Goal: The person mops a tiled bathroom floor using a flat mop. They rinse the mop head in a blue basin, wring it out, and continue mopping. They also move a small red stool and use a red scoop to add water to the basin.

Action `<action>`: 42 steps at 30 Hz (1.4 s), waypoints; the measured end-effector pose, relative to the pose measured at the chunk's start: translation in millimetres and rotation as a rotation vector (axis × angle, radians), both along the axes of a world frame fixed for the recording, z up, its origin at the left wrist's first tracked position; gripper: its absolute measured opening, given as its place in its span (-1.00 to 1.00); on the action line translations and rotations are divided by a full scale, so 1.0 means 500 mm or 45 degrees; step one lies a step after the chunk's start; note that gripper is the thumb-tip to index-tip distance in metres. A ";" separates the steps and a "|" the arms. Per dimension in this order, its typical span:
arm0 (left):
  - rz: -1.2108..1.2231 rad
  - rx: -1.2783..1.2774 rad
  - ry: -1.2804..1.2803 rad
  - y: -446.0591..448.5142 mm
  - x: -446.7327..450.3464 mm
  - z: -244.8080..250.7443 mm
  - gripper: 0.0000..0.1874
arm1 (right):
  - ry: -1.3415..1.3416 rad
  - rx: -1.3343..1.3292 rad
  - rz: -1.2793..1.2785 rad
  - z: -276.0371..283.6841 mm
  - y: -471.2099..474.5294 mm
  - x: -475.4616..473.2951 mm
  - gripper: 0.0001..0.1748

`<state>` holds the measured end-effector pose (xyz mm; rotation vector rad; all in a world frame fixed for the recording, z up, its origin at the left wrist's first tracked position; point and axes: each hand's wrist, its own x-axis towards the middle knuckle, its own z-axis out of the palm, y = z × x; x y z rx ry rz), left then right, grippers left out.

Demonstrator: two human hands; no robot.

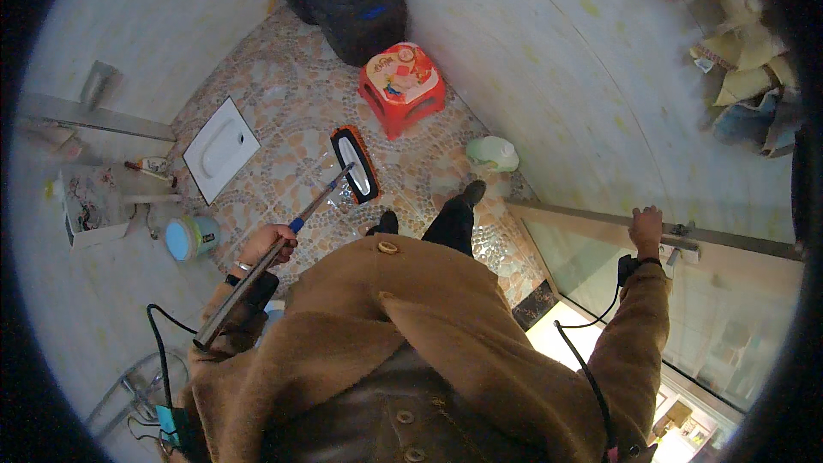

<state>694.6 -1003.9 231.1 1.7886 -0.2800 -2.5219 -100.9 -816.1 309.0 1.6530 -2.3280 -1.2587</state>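
Note:
My left hand [267, 244] is wrapped around the metal handle [241, 292] of a long-handled floor brush. Its wide brush head [365, 173], white in the middle with black and orange around it, lies on the pebble-patterned floor [283, 93] ahead of my feet. The upper end of the handle slants back past my left forearm. Out to the right, my right hand [645, 224] grips the edge of a glass-panelled door [591, 257], close to its latch [681, 249]. The fingers on the far side of that edge are partly hidden.
A red plastic stool [405, 87] stands before a dark barrel [366, 19]. A pale green jug [492, 154] is by the right wall. Leftward are a white squat toilet [222, 149], a tub [193, 238] and a wall-mounted box [96, 206]. Cloths [739, 58] hang at upper right.

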 end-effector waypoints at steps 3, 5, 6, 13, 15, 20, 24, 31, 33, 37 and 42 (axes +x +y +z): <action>0.150 0.132 0.054 -0.001 -0.016 -0.009 -0.80 | -0.020 0.035 -0.046 0.010 -0.002 0.007 -0.67; 0.049 0.052 0.073 0.003 -0.024 -0.018 -0.79 | -0.020 0.059 0.005 0.010 0.006 0.000 -0.66; 0.079 0.098 0.112 0.004 -0.031 -0.024 -0.78 | 0.018 0.075 -0.040 0.007 0.010 -0.005 -0.64; 0.137 0.042 0.312 -0.037 -0.184 -0.030 -0.79 | -0.388 -0.511 -0.506 -0.015 -0.108 0.155 -0.49; -0.295 -0.577 0.145 -0.048 -0.272 -0.029 -0.80 | -1.327 -0.704 -0.611 0.024 -0.183 0.301 -0.46; -1.190 -1.852 0.113 -0.038 -0.519 -0.039 -0.65 | -2.332 -0.327 0.354 0.259 -0.260 0.579 -0.34; -0.931 -1.783 0.253 0.016 -0.635 -0.013 -0.77 | -2.825 -0.243 0.098 0.330 -0.260 0.600 -0.52; -0.337 -0.763 0.614 0.037 -0.779 0.027 -0.70 | -2.804 -0.575 0.230 0.354 -0.197 0.496 -0.82; -0.375 -1.060 0.758 0.021 -0.810 0.035 -0.76 | -2.747 -0.595 0.236 0.366 -0.195 0.466 -0.82; -0.040 0.005 0.540 -0.004 -0.916 0.042 -0.80 | -2.609 -0.966 0.310 0.356 -0.211 0.442 -0.80; 0.040 0.336 0.398 -0.104 -1.022 -0.070 -0.85 | -1.984 -1.326 -0.042 0.295 -0.246 0.430 -0.88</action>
